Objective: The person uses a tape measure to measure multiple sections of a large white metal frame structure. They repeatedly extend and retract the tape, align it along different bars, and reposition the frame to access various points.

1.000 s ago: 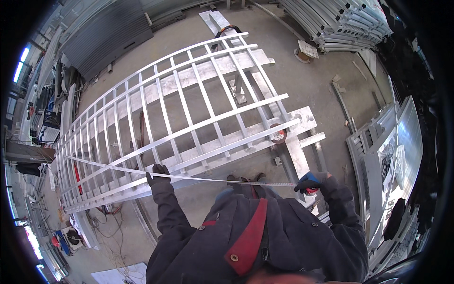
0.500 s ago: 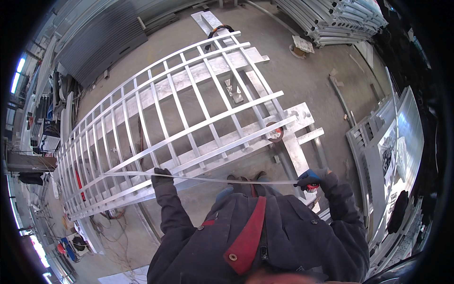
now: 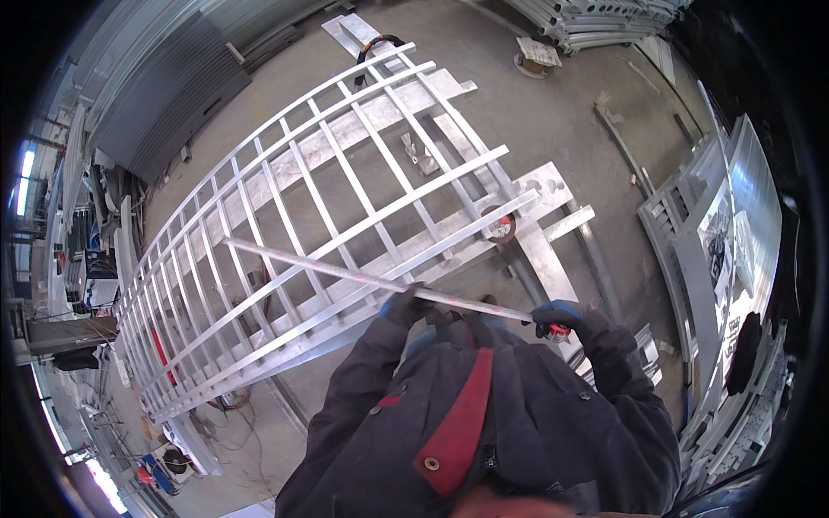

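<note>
A tape measure (image 3: 560, 331) with a red case is gripped in my gloved right hand (image 3: 567, 318), in front of my body on the right. From it a long, pale tape blade (image 3: 345, 273) runs out to the left, over the metal frame, and its far end lies above the bars. My gloved left hand (image 3: 408, 306) is closed on the blade, between the case and the frame's near rail. The silvery frame (image 3: 324, 298) has long rails with several cross bars and spreads out ahead and to the left.
Pale metal beams (image 3: 540, 263) support the frame. A grinding disc tool (image 3: 499, 226) sits by its right corner, and a black hose (image 3: 380, 41) loops at the far end. Stacked metal panels (image 3: 743, 216) stand at right; bundled tubes (image 3: 596, 22) lie far back.
My left hand has slid right along the blade, closer to the case. The blade now slants up and away over the frame, and my right hand has shifted slightly left.
</note>
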`<state>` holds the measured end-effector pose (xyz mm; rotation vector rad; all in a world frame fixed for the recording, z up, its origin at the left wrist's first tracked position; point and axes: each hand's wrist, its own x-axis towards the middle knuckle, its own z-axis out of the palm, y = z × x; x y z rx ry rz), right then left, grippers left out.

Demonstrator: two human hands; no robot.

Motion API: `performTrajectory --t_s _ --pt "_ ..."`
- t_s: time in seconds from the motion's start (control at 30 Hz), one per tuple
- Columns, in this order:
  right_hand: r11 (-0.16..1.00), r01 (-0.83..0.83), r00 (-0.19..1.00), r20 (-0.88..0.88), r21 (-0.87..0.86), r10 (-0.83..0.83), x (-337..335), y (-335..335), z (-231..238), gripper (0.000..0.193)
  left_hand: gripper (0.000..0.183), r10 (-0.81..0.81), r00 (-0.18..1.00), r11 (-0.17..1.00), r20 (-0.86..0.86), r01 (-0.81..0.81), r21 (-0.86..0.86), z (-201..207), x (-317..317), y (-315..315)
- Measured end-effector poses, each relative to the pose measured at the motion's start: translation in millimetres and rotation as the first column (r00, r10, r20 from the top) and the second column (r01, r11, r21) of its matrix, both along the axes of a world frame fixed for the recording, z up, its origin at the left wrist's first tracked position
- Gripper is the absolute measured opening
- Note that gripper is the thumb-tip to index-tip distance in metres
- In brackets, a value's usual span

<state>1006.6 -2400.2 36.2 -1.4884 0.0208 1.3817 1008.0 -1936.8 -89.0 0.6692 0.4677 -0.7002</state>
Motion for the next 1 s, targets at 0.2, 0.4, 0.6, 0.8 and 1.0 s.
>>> performTrajectory --t_s 0.2,0.4,0.6,0.8,1.0 --pt "0.998 -0.059 0.976 0.210 0.027 0.052 -20 27 -27 0.046 0.044 -0.580 0.737 0.764 0.348 0.344 0.546 24 -13 -59" --pt "0.989 0.145 0.989 -0.020 0.009 -0.144 -47 7 -44 0.050 0.045 0.200 0.961 0.979 -0.189 -0.191 0.065 15 28 -46" --pt "0.945 0.317 0.942 -0.142 0.085 -0.303 -70 2 -58 0.048 0.047 -0.331 0.915 0.928 0.230 0.272 0.254 -30 29 -77" --pt "0.950 0.299 0.941 0.140 0.087 -0.309 -78 22 -83 0.055 0.052 -0.857 0.272 0.511 0.438 0.562 0.650 -9 -14 -125" --pt "0.849 0.527 0.847 0.085 -0.023 -0.524 -92 -16 -89 0.059 0.055 -0.629 0.776 0.697 0.042 0.539 0.473 -15 27 -95"
